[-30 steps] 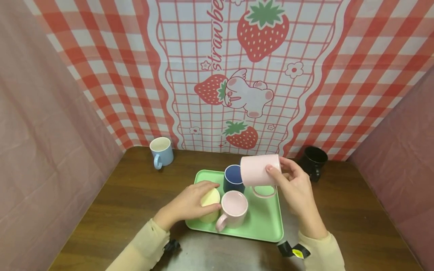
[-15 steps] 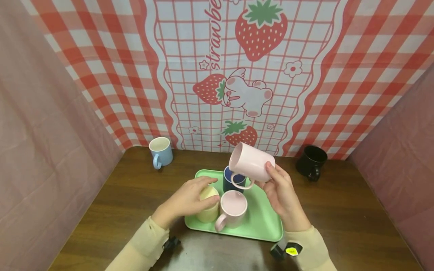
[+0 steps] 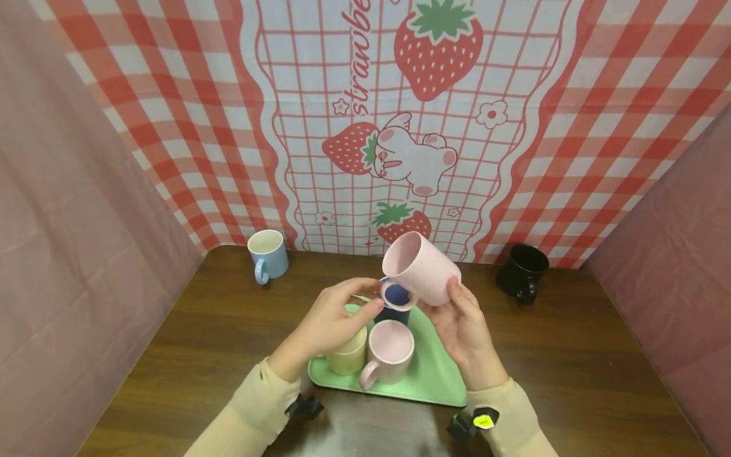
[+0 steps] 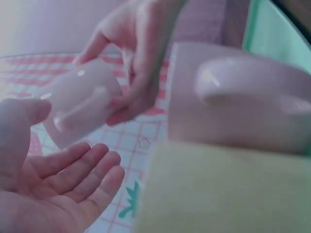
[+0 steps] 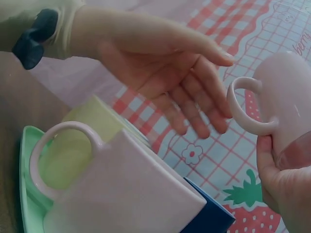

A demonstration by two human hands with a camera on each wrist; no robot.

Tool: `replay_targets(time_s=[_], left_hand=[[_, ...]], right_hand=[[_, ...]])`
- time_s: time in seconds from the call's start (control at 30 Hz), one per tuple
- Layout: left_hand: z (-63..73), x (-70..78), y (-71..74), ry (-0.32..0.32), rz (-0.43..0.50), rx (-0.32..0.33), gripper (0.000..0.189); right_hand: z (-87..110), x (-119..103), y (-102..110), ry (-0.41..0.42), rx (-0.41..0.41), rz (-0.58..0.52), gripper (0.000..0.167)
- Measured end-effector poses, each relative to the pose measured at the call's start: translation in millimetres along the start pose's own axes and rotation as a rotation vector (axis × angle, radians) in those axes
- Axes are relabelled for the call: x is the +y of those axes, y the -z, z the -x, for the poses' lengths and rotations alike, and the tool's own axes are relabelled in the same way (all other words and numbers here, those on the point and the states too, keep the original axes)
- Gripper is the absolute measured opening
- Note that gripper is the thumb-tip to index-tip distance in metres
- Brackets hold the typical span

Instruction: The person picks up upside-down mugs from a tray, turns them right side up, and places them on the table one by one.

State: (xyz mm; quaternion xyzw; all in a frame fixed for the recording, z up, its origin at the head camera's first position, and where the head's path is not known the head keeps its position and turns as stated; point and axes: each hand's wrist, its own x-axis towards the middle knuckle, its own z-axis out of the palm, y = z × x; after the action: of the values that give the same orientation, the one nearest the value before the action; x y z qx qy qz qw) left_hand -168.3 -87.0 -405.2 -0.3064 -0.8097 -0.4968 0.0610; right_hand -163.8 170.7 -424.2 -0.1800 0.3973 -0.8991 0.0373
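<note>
My right hand [image 3: 465,336] grips a pale pink mug [image 3: 425,270] near its base, above the green tray [image 3: 431,377]. The mug tilts with its mouth up and to the left, its handle pointing at my left hand [image 3: 334,320]. That hand reaches over the yellow mug [image 3: 347,357], fingers spread and holding nothing. In the right wrist view its fingertips are right beside the handle [image 5: 235,104]. A second pink mug [image 3: 393,346] stands upright on the tray beside the yellow one. Behind it is a navy mug [image 3: 394,315], partly hidden by the held mug's handle.
At the back left of the wooden table [image 3: 205,355] stands a light blue mug [image 3: 270,257]. A black mug [image 3: 521,273] is at the back right. A strawberry-print cloth [image 3: 422,158] hangs behind the table, with pink curtains at both sides.
My right hand has turned the pink mug, swinging its mouth upward and its handle to the left. My left hand has lifted off the yellow mug and moved up and right toward that handle.
</note>
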Motion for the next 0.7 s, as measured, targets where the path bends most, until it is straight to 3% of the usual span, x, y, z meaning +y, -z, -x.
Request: replay_targets(time_s=[0.27, 0.57, 0.7], left_hand=[[-4.1, 13.1, -4.5, 0.048, 0.094, 0.037, 0.024], [-2.9, 18.8, -6.1, 0.102, 0.269, 0.023, 0.014], [-4.2, 19.3, -6.3, 0.107, 0.297, 0.015, 0.013]], right_hand=[[0.6, 6.9, -2.0, 0.017, -0.010, 0.041, 0.032], [0.9, 4.4, 4.4, -0.007, -0.119, 0.080, 0.036], [1.1, 0.1, 9.9, -0.021, -0.147, 0.119, 0.037]])
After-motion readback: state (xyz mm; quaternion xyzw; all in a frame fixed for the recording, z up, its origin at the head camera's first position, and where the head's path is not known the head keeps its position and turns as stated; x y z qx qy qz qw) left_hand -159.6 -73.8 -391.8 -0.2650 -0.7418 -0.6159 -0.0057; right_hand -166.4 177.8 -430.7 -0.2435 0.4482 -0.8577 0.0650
